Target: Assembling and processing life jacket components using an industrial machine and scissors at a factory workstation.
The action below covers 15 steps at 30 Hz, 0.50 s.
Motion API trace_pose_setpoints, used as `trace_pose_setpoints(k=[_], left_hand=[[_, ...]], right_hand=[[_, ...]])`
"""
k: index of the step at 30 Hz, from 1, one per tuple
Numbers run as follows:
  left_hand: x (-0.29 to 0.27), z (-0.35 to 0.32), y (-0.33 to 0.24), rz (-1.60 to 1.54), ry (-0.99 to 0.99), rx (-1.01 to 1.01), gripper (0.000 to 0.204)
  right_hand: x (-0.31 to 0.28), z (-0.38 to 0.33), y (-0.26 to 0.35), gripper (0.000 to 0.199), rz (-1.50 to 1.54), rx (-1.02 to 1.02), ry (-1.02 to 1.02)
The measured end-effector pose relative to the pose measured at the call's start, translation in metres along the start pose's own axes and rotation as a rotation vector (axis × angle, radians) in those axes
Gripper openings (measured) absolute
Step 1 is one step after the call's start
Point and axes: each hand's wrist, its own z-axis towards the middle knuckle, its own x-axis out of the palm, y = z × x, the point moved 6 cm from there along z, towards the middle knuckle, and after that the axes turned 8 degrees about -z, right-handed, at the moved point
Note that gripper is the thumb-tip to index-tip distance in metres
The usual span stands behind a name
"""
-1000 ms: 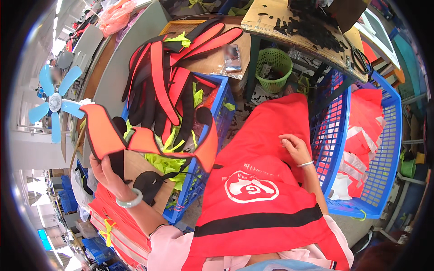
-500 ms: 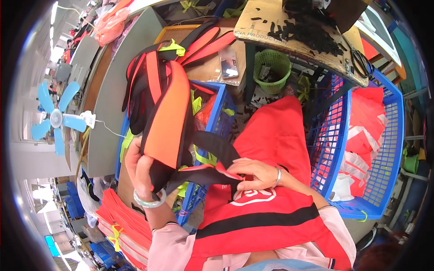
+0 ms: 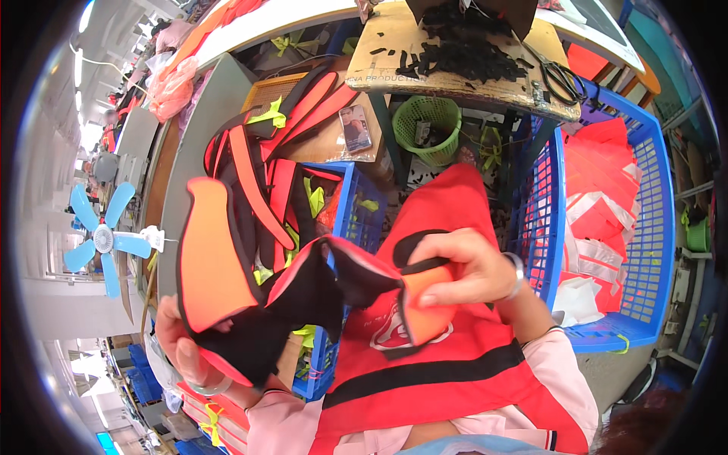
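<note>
Spanning left hand [image 3: 180, 343] and right hand [image 3: 472, 265], a twisted orange-and-black fabric piece [image 3: 216, 258] hung partly in front of the red apron [image 3: 485, 327]. Left hand gripped its left part low down; right hand pinched its right end, thumb on orange. Far left, red-and-black strips [image 3: 254, 186] lay heaped at a blue crate [image 3: 345, 203]. Far table [image 3: 371, 45] carried black scraps [image 3: 462, 59]; green basket [image 3: 427, 125] stood beneath.
</note>
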Motion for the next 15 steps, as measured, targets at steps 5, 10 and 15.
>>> trace_pose_setpoints(k=[5,10,15], left_hand=[[0.037,0.037,-0.04,0.688,-0.065,0.327,0.055],[0.211,0.067,0.052,0.339,1.156,0.281,0.071],[0.27,0.039,0.119,-0.063,1.074,0.232,0.027]], right_hand=[[-0.025,-0.019,0.033,0.028,0.126,0.063,0.034],[-0.024,-0.028,0.01,0.025,0.159,0.317,0.124],[-0.043,-0.048,-0.006,0.027,0.084,0.365,0.034]])
